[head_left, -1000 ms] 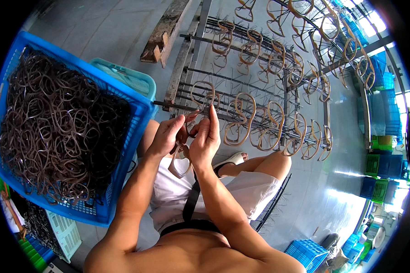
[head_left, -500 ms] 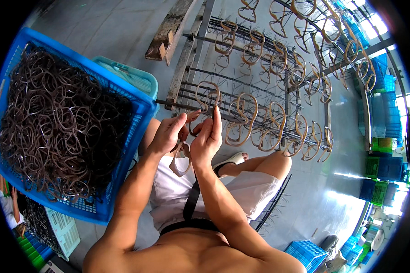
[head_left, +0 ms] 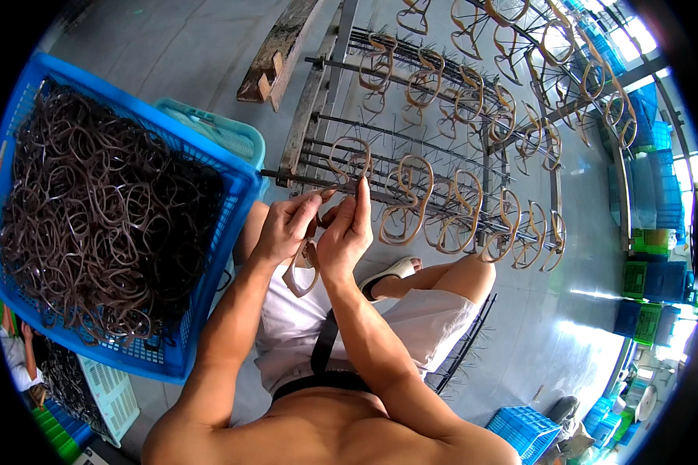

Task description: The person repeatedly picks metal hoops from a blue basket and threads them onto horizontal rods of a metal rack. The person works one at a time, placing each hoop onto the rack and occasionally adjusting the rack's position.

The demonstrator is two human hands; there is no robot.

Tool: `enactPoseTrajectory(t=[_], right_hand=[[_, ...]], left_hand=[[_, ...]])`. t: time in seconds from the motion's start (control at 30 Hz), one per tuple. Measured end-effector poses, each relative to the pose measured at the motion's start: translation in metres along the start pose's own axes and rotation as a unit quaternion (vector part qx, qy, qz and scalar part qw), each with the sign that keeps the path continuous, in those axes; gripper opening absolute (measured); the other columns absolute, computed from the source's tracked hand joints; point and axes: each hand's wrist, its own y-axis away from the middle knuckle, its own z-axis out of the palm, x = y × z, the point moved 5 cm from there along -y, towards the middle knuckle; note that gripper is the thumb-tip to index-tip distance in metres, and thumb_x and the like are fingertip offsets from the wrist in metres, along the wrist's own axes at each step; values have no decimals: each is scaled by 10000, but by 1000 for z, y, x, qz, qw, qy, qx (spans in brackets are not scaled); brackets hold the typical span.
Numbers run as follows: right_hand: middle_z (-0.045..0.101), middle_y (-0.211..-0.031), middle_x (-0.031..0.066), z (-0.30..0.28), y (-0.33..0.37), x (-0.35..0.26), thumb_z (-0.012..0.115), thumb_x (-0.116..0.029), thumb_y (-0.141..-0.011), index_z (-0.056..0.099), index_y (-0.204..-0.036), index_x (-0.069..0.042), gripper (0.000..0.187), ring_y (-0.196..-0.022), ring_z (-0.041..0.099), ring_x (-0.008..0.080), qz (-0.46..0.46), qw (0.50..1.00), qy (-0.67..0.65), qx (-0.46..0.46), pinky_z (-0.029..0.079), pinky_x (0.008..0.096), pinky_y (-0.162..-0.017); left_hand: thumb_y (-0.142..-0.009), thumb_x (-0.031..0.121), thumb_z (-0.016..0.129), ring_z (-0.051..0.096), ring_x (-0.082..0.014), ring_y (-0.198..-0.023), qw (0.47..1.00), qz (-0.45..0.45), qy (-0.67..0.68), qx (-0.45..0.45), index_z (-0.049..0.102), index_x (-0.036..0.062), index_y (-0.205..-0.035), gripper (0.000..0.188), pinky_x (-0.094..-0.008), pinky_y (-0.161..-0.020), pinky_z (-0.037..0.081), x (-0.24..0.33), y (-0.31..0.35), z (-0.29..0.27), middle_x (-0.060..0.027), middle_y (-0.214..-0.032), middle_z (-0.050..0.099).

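My left hand [head_left: 285, 226] pinches a brown eyeglass frame [head_left: 301, 280], whose lower loop hangs beneath the fingers over my lap. Close beside it, my right hand [head_left: 345, 236] has its fingers pointing up at the rack's near bar and closed at the lower part of another eyeglass frame [head_left: 351, 141] there. The fingers hide just how they grip it. Along the same bar [head_left: 306, 179], several tan frames [head_left: 411, 198] hang in a row to the right.
To my left stands a blue crate [head_left: 244, 194] heaped with dark brown frames [head_left: 101, 209], a pale green crate [head_left: 233, 132] behind it. More hung frames [head_left: 423, 77] fill the rack's farther bars. A wooden beam [head_left: 275, 62] lies beyond; a small blue basket [head_left: 523, 432] sits lower right.
Both hands stay at the near bar's left end, with only slight finger movement. My left fingers have drawn a little closer to the right hand. The whole view has shifted slightly.
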Motion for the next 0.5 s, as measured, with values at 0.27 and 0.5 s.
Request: enactPoseTrajectory(t=[0.27,0.5], right_hand=[[489,-669,2,-6,0,10,432,-112,-975,413,-1341,-28,376,-570,464,54,52,995,-82,-35,417,208,-518],[477,-651,-16,1,1,5,417,-84,-974,378,-1376,-45,405,-551,430,36,111,974,-193,-49,372,194,-493]], left_hand=[[-966,310,450,425,-23,-564,990,-24,79,110,605,36,-1171,376,-163,-526,347,13,-19,-3,8,-777,614],[-933,246,548,531,-63,-925,994,-46,66,74,585,-33,-1169,367,-196,-808,420,13,-18,4,-39,-1017,626]])
